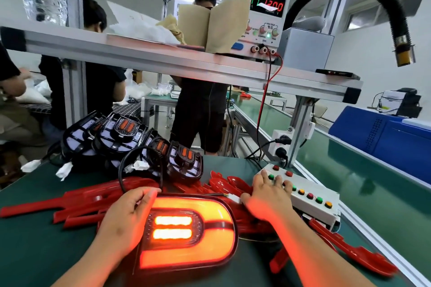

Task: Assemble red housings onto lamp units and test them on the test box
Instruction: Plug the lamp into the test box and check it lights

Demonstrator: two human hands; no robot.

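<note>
One lit red D-shaped lamp (pixel 186 251) my left hand (pixel 123 221) is gripping. My flat right hand (pixel 268 196) is pressing white test box (pixel 311 211) buttons, best singly.

The left hand (pixel 126 219) grips the glowing lamp unit (pixel 191 247); the right hand (pixel 268 196) seemingly presses test box (pixel 314 211) buttons.

The left hand (pixel 126 219) hides the left edge of the lamp unit (pixel 186 235); brown paper (pixel 224 28) covers part of the power supply (pixel 268 30) display.

Lamp unit (pixel 189 233) on table (pixel 35 240). Test box (pixel 310 196) right of it; housings (pixel 81 200) left and behind; lamp stack (pixel 121 137) farther behind; power supply (pixel 261 16) on shelf (pixel 163 58) above, behind.
</note>
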